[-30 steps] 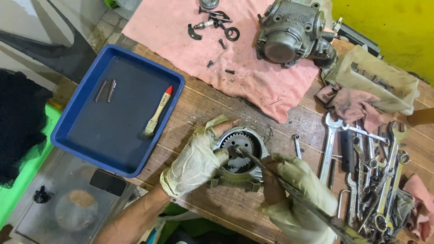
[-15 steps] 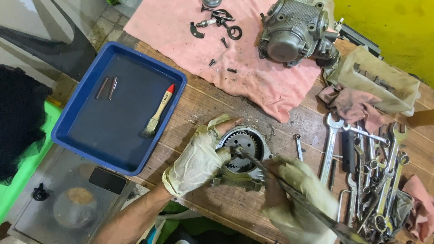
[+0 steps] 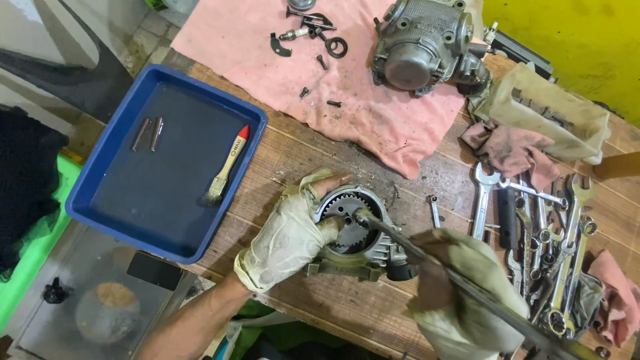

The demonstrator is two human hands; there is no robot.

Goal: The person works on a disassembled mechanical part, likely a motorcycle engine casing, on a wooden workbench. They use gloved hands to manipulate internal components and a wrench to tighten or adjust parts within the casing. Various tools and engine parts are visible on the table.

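A gloved left hand [image 3: 293, 237] clasps a round geared metal housing [image 3: 357, 237] on the wooden bench [image 3: 300, 150]; the gloved right hand [image 3: 463, 297] grips a long tool [image 3: 427, 257] slanting up-left, tip at the gear's center.

The scene is lit evenly by soft, bright daylight; only faint shadows are cast. Mild glare is seen on the glossy blue plastic tray [image 3: 93, 180]. Edges are slightly bent by wide-angle distortion; focus is sharp throughout.
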